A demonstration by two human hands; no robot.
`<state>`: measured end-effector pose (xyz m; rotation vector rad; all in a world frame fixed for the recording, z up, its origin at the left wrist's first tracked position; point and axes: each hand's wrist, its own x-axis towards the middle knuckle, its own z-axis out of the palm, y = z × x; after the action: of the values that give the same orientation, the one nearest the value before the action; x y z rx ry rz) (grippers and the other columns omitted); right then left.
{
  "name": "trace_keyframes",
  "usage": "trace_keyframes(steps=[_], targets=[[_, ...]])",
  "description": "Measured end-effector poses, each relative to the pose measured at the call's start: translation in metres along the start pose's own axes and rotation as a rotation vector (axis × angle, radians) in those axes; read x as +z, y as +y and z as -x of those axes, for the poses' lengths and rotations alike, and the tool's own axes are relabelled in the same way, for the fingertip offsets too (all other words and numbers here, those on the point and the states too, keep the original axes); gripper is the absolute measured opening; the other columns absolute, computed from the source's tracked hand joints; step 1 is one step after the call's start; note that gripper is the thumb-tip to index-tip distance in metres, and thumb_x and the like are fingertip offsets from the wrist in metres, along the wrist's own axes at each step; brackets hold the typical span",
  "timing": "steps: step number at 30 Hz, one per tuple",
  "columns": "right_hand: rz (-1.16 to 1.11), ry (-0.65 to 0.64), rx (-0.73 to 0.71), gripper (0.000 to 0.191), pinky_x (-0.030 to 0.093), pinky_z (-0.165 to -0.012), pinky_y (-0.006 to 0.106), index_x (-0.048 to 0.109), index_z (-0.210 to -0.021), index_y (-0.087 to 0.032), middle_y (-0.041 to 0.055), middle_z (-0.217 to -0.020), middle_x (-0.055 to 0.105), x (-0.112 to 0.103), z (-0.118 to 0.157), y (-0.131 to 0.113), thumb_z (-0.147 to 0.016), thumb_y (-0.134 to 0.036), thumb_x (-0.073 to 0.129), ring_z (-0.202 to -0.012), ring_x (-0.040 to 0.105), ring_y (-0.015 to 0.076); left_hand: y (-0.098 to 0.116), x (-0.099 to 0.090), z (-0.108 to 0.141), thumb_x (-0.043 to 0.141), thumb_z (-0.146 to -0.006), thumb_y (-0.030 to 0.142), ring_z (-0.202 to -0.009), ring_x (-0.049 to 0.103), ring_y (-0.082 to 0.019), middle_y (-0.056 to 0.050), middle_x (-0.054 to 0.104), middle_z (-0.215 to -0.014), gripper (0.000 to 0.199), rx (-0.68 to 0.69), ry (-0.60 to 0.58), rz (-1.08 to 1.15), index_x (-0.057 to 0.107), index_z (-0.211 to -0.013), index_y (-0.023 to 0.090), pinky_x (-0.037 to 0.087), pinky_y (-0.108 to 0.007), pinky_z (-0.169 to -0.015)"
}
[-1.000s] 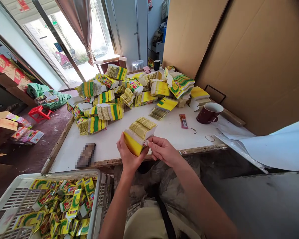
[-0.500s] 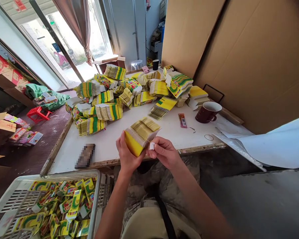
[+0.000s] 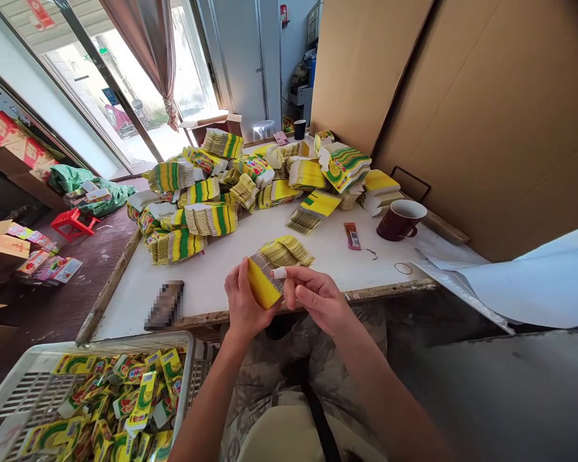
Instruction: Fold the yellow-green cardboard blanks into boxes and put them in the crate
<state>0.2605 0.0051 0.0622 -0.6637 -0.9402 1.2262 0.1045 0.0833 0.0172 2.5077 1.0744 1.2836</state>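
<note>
My left hand (image 3: 248,305) is closed around a stack of flattened yellow cartons (image 3: 264,282), held tilted above the front edge of the table. The cartons' layered edges fan out on the far side. My right hand (image 3: 318,298) is beside the stack, its index finger stretched out and its thumb apart. A white cover (image 3: 279,273) wraps that fingertip, which is at the cartons' edges. Nothing shows gripped in the right hand. Farther back on the table lies a smaller fanned bundle of cartons (image 3: 313,210).
A heap of carton bundles (image 3: 212,218) covers the table's back. A maroon mug (image 3: 401,220), a small pink packet (image 3: 352,235) and a rubber band (image 3: 403,269) lie to the right. A pixelated dark object (image 3: 165,305) is left. A white crate (image 3: 187,372) of folded cartons stands lower left.
My right hand's pinch beside the stack has opened, and its index finger now points left across the carton edges. The thin strand at its fingers no longer shows. The stack's far edges are more fanned.
</note>
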Motion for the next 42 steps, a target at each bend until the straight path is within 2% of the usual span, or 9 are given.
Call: trace_keyframes(steps=[6,9,13,20,22,26,29,35,42], targets=[[-0.110,0.107,0.103,0.044,0.052,-0.086,0.039,0.069,-0.107,-0.021,0.0065,-0.092,0.075,0.007,0.000,-0.004,-0.074,-0.049,0.078,-0.085,0.070,0.0200,-0.006,-0.002,0.000,0.075,-0.069,0.046,-0.114,0.048,-0.035,-0.019,0.047,-0.127,0.104,0.075,0.031,-0.104,0.019,-0.152,0.017,0.041,-0.051,-0.096],[-0.142,0.146,0.203,0.044,0.053,-0.068,0.030,0.068,-0.105,-0.019,0.0016,-0.070,0.073,0.007,-0.004,-0.006,-0.072,-0.046,0.080,-0.065,0.067,0.0154,-0.009,-0.004,-0.002,0.076,-0.067,0.045,-0.113,0.049,-0.035,-0.019,0.047,-0.126,0.105,0.109,0.021,-0.128,0.021,-0.151,0.016,0.040,-0.050,-0.096],[-0.205,0.186,0.224,0.036,0.040,-0.047,0.022,0.071,-0.095,-0.016,-0.0084,-0.039,0.049,0.008,-0.007,-0.007,-0.074,-0.044,0.078,-0.037,0.041,0.0074,-0.011,-0.003,-0.001,0.075,-0.068,0.046,-0.115,0.048,-0.035,-0.020,0.047,-0.128,0.104,0.122,-0.002,-0.132,0.020,-0.151,0.015,0.039,-0.049,-0.096],[-0.326,0.216,0.083,0.021,0.033,-0.043,0.020,0.075,-0.094,-0.017,-0.0125,-0.035,0.029,0.013,-0.006,0.006,-0.080,-0.032,0.074,-0.036,0.018,0.0051,-0.012,-0.001,0.003,0.074,-0.070,0.046,-0.117,0.046,-0.035,-0.020,0.047,-0.129,0.102,0.133,-0.019,-0.122,0.020,-0.151,0.014,0.039,-0.048,-0.097],[-0.315,0.191,0.048,0.024,0.035,-0.044,0.021,0.076,-0.099,-0.017,-0.0114,-0.037,0.033,0.013,-0.004,0.009,-0.081,-0.033,0.074,-0.037,0.024,0.0054,-0.012,-0.003,0.002,0.074,-0.070,0.045,-0.117,0.046,-0.035,-0.021,0.047,-0.129,0.102,0.142,-0.011,-0.121,0.020,-0.151,0.014,0.039,-0.048,-0.096],[-0.293,0.223,0.020,0.029,0.051,-0.061,0.028,0.076,-0.094,-0.021,-0.0012,-0.061,0.067,0.012,-0.005,0.009,-0.072,-0.038,0.082,-0.062,0.062,0.0132,-0.014,-0.006,-0.001,0.073,-0.069,0.042,-0.114,0.048,-0.035,-0.021,0.048,-0.126,0.100,0.190,0.016,-0.162,0.022,-0.150,0.012,0.039,-0.047,-0.094],[-0.292,0.276,0.109,0.029,0.055,-0.070,0.030,0.074,-0.084,-0.019,0.0016,-0.073,0.073,0.008,-0.007,0.002,-0.066,-0.039,0.086,-0.073,0.069,0.0160,-0.018,-0.008,-0.003,0.072,-0.069,0.037,-0.112,0.048,-0.035,-0.021,0.049,-0.125,0.097,0.243,0.010,-0.213,0.024,-0.150,0.014,0.039,-0.046,-0.093],[-0.181,0.168,0.337,0.033,0.037,-0.038,0.017,0.069,-0.083,-0.015,-0.0095,-0.036,0.044,-0.001,-0.011,-0.005,-0.072,-0.045,0.080,-0.033,0.041,0.0060,-0.025,-0.009,-0.006,0.071,-0.068,0.034,-0.111,0.048,-0.036,-0.021,0.049,-0.125,0.096,0.321,-0.052,-0.238,0.025,-0.150,0.014,0.038,-0.046,-0.093],[-0.321,0.271,0.179,0.021,0.026,-0.036,0.017,0.071,-0.083,-0.017,-0.0128,-0.033,0.032,-0.003,-0.006,0.008,-0.072,-0.033,0.080,-0.031,0.023,0.0037,-0.026,-0.004,-0.002,0.069,-0.071,0.034,-0.114,0.048,-0.035,-0.022,0.050,-0.126,0.092,0.364,-0.073,-0.212,0.026,-0.149,0.012,0.038,-0.046,-0.095]])
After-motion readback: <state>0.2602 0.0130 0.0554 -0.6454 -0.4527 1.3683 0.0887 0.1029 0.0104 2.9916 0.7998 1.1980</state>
